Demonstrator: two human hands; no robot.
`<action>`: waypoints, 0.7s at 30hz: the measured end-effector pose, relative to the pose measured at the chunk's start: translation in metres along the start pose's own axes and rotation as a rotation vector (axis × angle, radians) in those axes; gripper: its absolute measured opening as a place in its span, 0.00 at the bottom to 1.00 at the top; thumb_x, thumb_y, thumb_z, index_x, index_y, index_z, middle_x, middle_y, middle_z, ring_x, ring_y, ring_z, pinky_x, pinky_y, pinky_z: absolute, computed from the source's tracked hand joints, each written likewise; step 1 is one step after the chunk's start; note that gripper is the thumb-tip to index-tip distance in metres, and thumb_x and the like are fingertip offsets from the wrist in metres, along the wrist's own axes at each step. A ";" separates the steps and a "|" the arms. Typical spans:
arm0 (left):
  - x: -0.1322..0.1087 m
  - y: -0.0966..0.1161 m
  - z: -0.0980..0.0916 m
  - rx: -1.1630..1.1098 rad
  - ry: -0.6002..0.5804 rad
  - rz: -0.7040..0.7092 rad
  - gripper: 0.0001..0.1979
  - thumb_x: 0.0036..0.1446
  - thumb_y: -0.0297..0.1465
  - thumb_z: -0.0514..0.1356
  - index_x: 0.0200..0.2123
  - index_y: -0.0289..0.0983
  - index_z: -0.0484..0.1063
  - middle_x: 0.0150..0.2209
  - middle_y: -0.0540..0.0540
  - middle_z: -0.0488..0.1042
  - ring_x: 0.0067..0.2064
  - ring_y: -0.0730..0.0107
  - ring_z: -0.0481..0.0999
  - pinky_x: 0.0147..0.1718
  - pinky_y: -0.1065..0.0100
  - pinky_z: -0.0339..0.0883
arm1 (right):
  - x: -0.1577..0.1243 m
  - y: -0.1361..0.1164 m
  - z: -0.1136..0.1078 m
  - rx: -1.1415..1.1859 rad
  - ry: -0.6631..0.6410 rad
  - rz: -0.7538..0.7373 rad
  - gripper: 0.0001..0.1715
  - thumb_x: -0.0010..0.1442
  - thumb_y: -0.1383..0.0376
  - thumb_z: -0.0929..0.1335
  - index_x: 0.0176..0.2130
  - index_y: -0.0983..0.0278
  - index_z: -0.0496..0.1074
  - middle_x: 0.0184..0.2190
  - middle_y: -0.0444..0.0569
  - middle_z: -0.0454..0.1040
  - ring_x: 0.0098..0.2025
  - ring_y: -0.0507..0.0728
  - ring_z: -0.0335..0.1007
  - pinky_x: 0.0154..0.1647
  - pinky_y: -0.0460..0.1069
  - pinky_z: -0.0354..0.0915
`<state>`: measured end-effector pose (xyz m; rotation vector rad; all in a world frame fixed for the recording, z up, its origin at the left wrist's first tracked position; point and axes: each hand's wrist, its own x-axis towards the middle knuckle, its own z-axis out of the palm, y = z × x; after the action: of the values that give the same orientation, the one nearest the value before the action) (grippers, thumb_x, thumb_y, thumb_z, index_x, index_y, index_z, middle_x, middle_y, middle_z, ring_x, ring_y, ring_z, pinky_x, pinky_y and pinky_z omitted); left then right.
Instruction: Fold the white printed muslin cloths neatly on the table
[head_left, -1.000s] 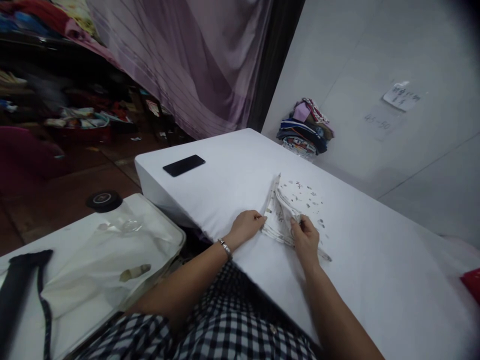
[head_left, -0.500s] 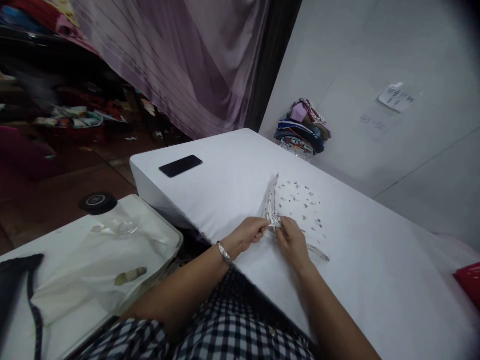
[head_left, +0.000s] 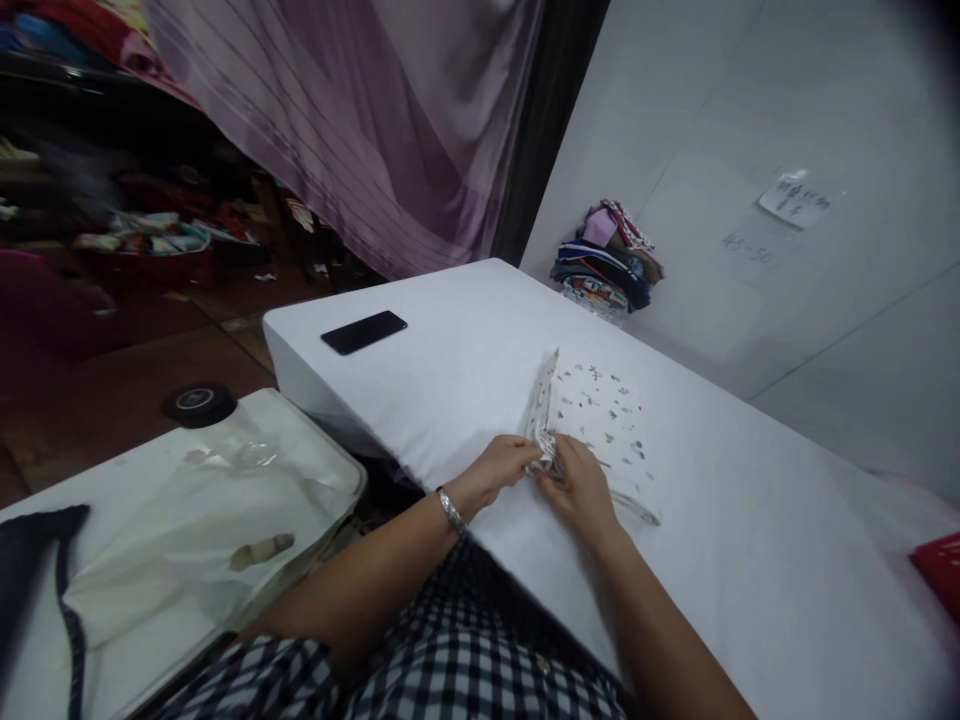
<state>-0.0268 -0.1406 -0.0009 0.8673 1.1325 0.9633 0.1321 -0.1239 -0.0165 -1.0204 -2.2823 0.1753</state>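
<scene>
On the white-covered table (head_left: 465, 350) lies a folded white cloth (head_left: 600, 410) with a scattered small dark print. Its near left edge is bunched between my two hands. My left hand (head_left: 504, 468), a silver bracelet at its wrist, pinches the cloth's corner folds from the left. My right hand (head_left: 581, 490) grips the same edge just to the right, fingers curled over it and thumb beneath. The fingertips nearly meet, and part of the bunched cloth is hidden behind them. The rest of the cloth lies flat, stretching away to the right.
A black phone (head_left: 364, 332) rests at the table's far left. Folded clothes (head_left: 604, 260) are stacked by the wall. At lower left, a side table (head_left: 300, 440) carries a black round object (head_left: 199, 404) and plastic sheeting. A purple curtain (head_left: 390, 120) hangs behind; something red (head_left: 941, 570) sits far right.
My right thumb and fingers have shifted slightly left along the bunched edge, and the folds there are pressed closer together. The cloth otherwise stays in place.
</scene>
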 end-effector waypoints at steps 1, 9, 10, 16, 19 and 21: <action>0.000 0.000 0.000 0.006 -0.005 0.000 0.10 0.45 0.35 0.59 0.21 0.36 0.62 0.16 0.58 0.52 0.18 0.82 0.48 0.18 0.72 0.39 | 0.000 0.001 0.000 0.019 0.015 0.014 0.22 0.56 0.65 0.64 0.51 0.62 0.65 0.48 0.55 0.69 0.49 0.62 0.64 0.50 0.58 0.62; -0.001 -0.009 -0.017 0.587 0.288 0.239 0.14 0.52 0.40 0.56 0.22 0.36 0.69 0.21 0.51 0.66 0.25 0.73 0.64 0.26 0.70 0.53 | 0.007 0.003 -0.022 0.239 0.307 0.246 0.11 0.59 0.65 0.62 0.42 0.62 0.69 0.35 0.48 0.71 0.36 0.55 0.66 0.38 0.50 0.63; -0.002 -0.011 -0.018 0.683 0.317 0.244 0.14 0.52 0.41 0.56 0.23 0.37 0.70 0.23 0.50 0.69 0.28 0.71 0.66 0.27 0.69 0.54 | 0.007 0.002 -0.024 0.228 0.324 0.239 0.11 0.59 0.65 0.62 0.42 0.62 0.69 0.35 0.48 0.71 0.37 0.56 0.66 0.39 0.51 0.63; -0.002 -0.018 -0.011 1.051 0.341 0.274 0.17 0.53 0.47 0.54 0.31 0.39 0.72 0.34 0.47 0.74 0.36 0.63 0.72 0.30 0.66 0.58 | 0.008 -0.001 -0.023 0.132 0.292 0.102 0.15 0.61 0.65 0.60 0.47 0.62 0.68 0.40 0.52 0.72 0.43 0.57 0.67 0.45 0.53 0.64; 0.001 -0.018 -0.007 1.129 0.340 0.256 0.12 0.54 0.41 0.55 0.30 0.40 0.71 0.35 0.47 0.74 0.36 0.64 0.73 0.30 0.67 0.59 | 0.006 0.003 -0.023 0.067 0.306 0.079 0.17 0.61 0.66 0.60 0.49 0.62 0.66 0.43 0.53 0.71 0.46 0.58 0.66 0.47 0.55 0.64; 0.001 -0.016 -0.006 1.116 0.344 0.233 0.09 0.52 0.38 0.55 0.30 0.40 0.70 0.35 0.48 0.75 0.36 0.64 0.73 0.30 0.67 0.60 | 0.005 0.006 -0.023 -0.015 0.324 0.051 0.18 0.61 0.67 0.59 0.51 0.62 0.65 0.45 0.54 0.71 0.48 0.58 0.66 0.49 0.56 0.64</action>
<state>-0.0301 -0.1445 -0.0178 1.7918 1.9437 0.6188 0.1469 -0.1197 0.0024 -1.0328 -1.9691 0.0114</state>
